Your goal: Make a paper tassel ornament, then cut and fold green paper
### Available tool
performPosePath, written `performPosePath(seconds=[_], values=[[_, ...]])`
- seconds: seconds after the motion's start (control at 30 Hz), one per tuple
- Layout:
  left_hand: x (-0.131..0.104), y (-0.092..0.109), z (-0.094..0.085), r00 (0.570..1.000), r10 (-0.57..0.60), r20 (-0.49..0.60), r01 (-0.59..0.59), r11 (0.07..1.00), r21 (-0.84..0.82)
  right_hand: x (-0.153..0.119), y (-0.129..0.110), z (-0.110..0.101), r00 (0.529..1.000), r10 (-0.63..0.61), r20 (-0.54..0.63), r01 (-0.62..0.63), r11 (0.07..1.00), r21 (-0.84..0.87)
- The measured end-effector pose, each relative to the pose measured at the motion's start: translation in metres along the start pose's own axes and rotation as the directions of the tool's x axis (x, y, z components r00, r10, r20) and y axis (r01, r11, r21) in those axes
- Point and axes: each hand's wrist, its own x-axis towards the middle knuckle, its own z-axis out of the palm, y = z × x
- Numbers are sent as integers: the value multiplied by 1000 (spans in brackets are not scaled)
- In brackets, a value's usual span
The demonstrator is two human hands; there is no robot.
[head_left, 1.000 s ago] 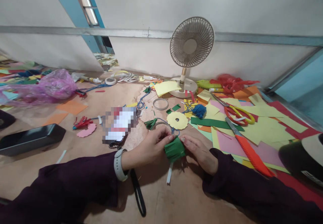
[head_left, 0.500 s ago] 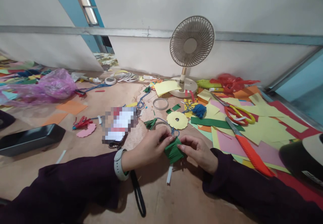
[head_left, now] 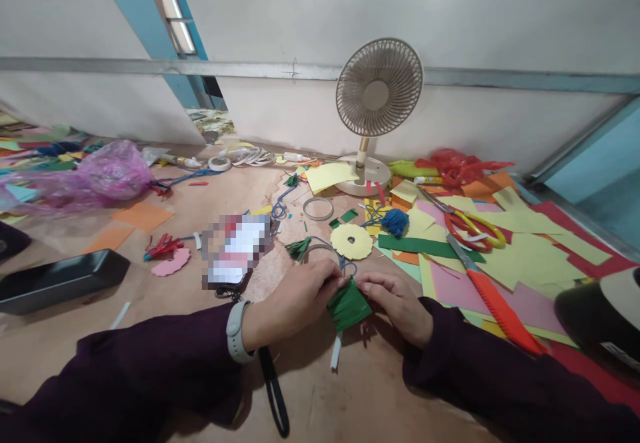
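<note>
Between my two hands hangs a green fringed paper (head_left: pixel 349 308), its cut strips pointing down toward me. My left hand (head_left: pixel 297 300) pinches its upper left edge, the fingertips partly hidden. The fingers of my right hand (head_left: pixel 397 302) are closed on its upper right corner. A thin blue cord (head_left: pixel 349 268) loops just beyond the top of the green paper; whether it is joined to it I cannot tell. A yellow scalloped paper disc (head_left: pixel 341 246) with a centre hole lies just past my fingers. Below the green paper, a white paper strip (head_left: pixel 335 355) rests on the table.
Scissors (head_left: pixel 485 230) and an orange-handled cutter (head_left: pixel 500 300) lie on coloured paper at right. A desk fan (head_left: pixel 376 95) stands at the back. Left are a blurred phone (head_left: pixel 237 250), a black tray (head_left: pixel 65 280) and a pink plastic bag (head_left: pixel 115 170). Blue and green tassels lie ahead.
My right fingers have moved up from the side of the green paper to its top edge. The paper has turned slightly and its fringe has swung to the right.
</note>
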Motion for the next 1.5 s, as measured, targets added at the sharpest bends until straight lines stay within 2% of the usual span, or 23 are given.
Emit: performPosePath(seconds=[0.2,0.4,0.63,0.77,0.93,1.07,1.27,1.3,1.4,1.5], values=[[1,2,-2,1000,3,-4,-3,1000,14,1,0,0,1000,8,11,-8,1000,-17],[0,3,-2,999,8,49,-12,996,89,2,-1,1,998,-40,40,42,997,-57],[-1,-1,1,997,75,6,-75,996,-58,0,0,0,996,-58,62,64,992,-112],[-4,-1,0,986,166,-14,-166,986,-9,-2,1,-2,996,-46,74,55,991,-125],[-8,-1,-5,952,300,51,-305,938,164,-2,1,-2,996,-39,83,48,992,-115],[-8,-2,-6,904,415,103,-426,855,296,-2,1,-2,996,-54,74,59,995,-77],[-7,2,-10,809,583,74,-560,727,396,-3,0,-2,992,-73,104,83,992,-99],[-6,3,-11,806,588,76,-567,728,385,-4,-1,-2,990,-84,117,97,989,-115],[-3,7,-16,853,511,102,-518,811,270,-5,-1,-2,984,-95,149,116,983,-139],[0,8,-19,913,395,99,-401,914,52,-6,0,-3,984,-84,157,103,987,-120]])
